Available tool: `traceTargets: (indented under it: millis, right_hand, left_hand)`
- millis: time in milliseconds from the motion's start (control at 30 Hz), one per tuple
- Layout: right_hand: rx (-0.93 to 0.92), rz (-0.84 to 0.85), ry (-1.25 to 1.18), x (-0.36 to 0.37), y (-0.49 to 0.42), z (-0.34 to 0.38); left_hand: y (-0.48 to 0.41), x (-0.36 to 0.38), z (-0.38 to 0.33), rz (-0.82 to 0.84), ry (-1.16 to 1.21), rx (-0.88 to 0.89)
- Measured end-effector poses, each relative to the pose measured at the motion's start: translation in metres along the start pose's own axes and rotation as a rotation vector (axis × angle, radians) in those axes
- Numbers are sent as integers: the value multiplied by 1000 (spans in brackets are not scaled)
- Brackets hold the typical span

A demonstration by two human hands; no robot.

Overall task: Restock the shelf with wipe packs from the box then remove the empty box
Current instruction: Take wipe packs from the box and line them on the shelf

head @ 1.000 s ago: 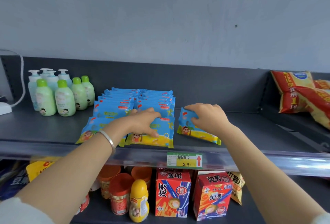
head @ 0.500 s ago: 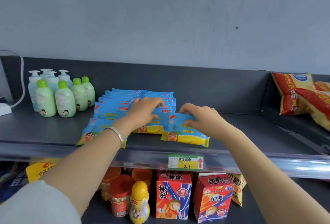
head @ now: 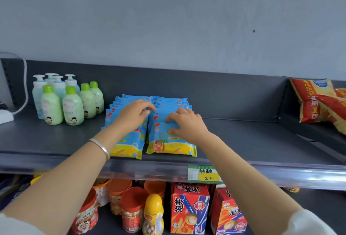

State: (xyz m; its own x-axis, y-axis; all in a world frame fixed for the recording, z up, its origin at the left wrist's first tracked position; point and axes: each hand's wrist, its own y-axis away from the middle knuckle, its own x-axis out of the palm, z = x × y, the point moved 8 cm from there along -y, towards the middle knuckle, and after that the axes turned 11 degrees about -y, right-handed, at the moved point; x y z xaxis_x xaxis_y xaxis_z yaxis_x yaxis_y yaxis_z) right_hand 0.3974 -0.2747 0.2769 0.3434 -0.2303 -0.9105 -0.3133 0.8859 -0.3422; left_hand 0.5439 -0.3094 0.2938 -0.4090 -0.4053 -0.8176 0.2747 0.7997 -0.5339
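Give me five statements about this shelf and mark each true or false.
1. The wipe packs are arranged in two rows side by side. True.
2. The right hand holds a green-capped bottle. False: it rests on the front pack of the right row; the green-capped bottles stand untouched to the left.
3. A bracelet circles the left wrist. True.
4. The box sits on the shelf beside the packs. False: no box is in view.
5. The price tag hangs on the shelf edge. True.
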Motion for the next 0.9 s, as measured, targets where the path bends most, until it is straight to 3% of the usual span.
traceTargets:
  millis: [133, 367, 533, 900]
  right_hand:
    - [-12, -40, 14, -1, 2, 0]
    - [-35, -154, -3, -11, 5, 9]
    - [-88, -139, 21, 4, -6, 35]
    - [159, -203, 111, 5, -18, 14]
  left_hand:
    - [7, 3, -9, 31, -93, 96]
    - [14, 0, 5, 10, -60, 87]
    - [29, -14, 35, 28, -142, 46]
    - [38, -11, 51, 132, -380, 8]
